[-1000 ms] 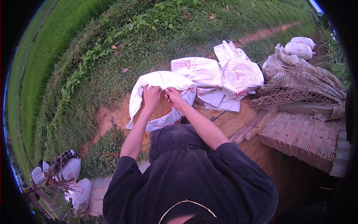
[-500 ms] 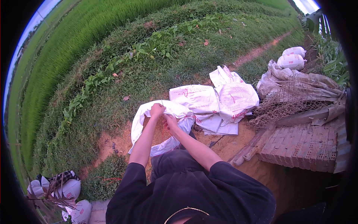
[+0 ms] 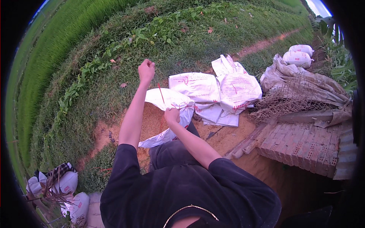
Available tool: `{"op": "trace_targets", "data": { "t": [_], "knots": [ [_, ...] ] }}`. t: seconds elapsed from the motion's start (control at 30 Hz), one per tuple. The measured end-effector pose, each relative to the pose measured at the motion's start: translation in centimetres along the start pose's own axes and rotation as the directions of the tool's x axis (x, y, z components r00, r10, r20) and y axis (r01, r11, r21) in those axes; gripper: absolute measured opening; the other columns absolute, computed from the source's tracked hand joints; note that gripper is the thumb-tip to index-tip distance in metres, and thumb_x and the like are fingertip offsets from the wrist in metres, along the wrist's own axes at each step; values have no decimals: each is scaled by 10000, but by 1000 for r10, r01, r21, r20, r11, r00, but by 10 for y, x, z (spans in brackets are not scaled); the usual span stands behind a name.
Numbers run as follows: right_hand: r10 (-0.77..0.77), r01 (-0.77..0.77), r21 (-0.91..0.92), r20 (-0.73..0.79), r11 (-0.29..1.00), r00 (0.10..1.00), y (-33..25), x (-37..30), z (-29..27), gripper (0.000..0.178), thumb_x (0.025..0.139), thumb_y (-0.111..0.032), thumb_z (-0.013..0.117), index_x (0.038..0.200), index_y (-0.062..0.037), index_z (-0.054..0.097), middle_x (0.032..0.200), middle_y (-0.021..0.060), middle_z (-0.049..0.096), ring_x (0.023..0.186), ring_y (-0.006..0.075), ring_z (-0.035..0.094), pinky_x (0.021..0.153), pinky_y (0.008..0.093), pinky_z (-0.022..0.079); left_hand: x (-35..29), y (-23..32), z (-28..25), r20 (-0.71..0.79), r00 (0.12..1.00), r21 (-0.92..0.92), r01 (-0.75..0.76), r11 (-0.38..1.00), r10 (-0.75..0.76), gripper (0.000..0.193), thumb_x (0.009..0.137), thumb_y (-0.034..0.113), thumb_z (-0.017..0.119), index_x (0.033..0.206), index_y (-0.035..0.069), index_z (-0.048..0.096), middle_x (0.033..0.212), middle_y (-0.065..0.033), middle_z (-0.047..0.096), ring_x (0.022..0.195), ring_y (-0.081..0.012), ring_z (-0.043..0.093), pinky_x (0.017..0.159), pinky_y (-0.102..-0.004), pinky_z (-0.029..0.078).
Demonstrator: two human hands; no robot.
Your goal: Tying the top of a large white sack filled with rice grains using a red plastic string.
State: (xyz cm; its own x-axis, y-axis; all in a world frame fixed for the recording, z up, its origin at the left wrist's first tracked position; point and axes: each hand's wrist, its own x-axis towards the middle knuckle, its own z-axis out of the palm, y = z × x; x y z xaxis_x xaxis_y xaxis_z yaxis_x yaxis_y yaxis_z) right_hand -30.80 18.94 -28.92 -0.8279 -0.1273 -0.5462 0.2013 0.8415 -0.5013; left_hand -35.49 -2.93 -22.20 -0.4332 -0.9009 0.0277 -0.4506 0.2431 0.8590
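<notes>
My left hand (image 3: 146, 71) is raised over the grass, beyond a white sack (image 3: 165, 97), its fingers closed; anything in them is too small to make out. At the sack's right side my right hand (image 3: 172, 115) is closed in a pinch on a thin red string (image 3: 161, 94). One end of the string sticks up above the hand and another length hangs below it. The sack's white cloth bends around loose golden-brown, grain-like material (image 3: 152, 117) between my forearms. Its gathered right side bunches close to my right hand.
Flattened white sacks (image 3: 195, 85) lie just right of the sack. A brick structure (image 3: 304, 146) with netting (image 3: 283, 100) and a dirty tarp (image 3: 296, 76) stands at right. Filled sacks (image 3: 297, 59) sit at the far right, others (image 3: 78, 207) at lower left.
My left hand has moved up and away from the sack, parting from my right hand. The sack's left rim has dropped from sight, and the red string now shows clearly at my right hand.
</notes>
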Motion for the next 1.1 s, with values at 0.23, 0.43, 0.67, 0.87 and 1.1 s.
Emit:
{"op": "trace_targets", "data": {
  "t": [0.23, 0.43, 0.67, 0.87, 1.1],
  "knots": [
    [-344, 329, 145, 97, 933, 934, -21, 16, -61, 529, 861, -465, 642, 1128, -10, 612, 1034, 191, 665, 901, 300, 657, 780, 413, 507, -27, 75, -20, 306, 940, -197, -95, 976, 153, 159, 861, 136, 680, 841, -13, 629, 669, -59, 645, 607, -112, 607, 586, -284, 486],
    [-757, 677, 403, 64, 616, 651, -75, 48, -99, 275, 944, -208, 606, 1066, 33, 652, 978, 132, 710, 849, 183, 695, 685, 309, 558, -56, 60, -6, 440, 865, -460, -13, 888, 241, 213, 915, 189, 665, 1018, 3, 652, 842, -50, 669, 754, -103, 615, 685, -259, 508],
    [-649, 384, 733, 102, 561, 754, -63, 58, -105, 190, 998, -138, 490, 975, 43, 540, 887, 175, 695, 807, 203, 703, 729, 294, 582, -115, -24, 4, 653, 743, 103, 103, 989, -145, 623, 925, 545, 545, 1236, 7, 578, 1062, -180, 671, 966, -238, 653, 835, -341, 506],
    [-689, 319, 867, 38, 383, 724, -47, 41, -103, 142, 1017, -102, 428, 1029, 22, 495, 949, 166, 681, 876, 207, 689, 775, 304, 576, -128, -22, 6, 585, 809, -486, 403, 776, -54, 640, 982, 531, 422, 1354, 14, 483, 1166, -150, 663, 1131, -240, 603, 997, -371, 427],
    [-759, 391, 807, 105, 442, 642, -26, 14, -107, 177, 1035, -153, 426, 1020, -3, 519, 886, 103, 668, 882, 151, 642, 842, 302, 499, -117, 82, -49, 261, 807, 27, -555, 831, 530, 479, 974, 306, 549, 1408, 128, 449, 1319, -106, 589, 1266, -202, 484, 1062, -364, 280]
  ]
}}
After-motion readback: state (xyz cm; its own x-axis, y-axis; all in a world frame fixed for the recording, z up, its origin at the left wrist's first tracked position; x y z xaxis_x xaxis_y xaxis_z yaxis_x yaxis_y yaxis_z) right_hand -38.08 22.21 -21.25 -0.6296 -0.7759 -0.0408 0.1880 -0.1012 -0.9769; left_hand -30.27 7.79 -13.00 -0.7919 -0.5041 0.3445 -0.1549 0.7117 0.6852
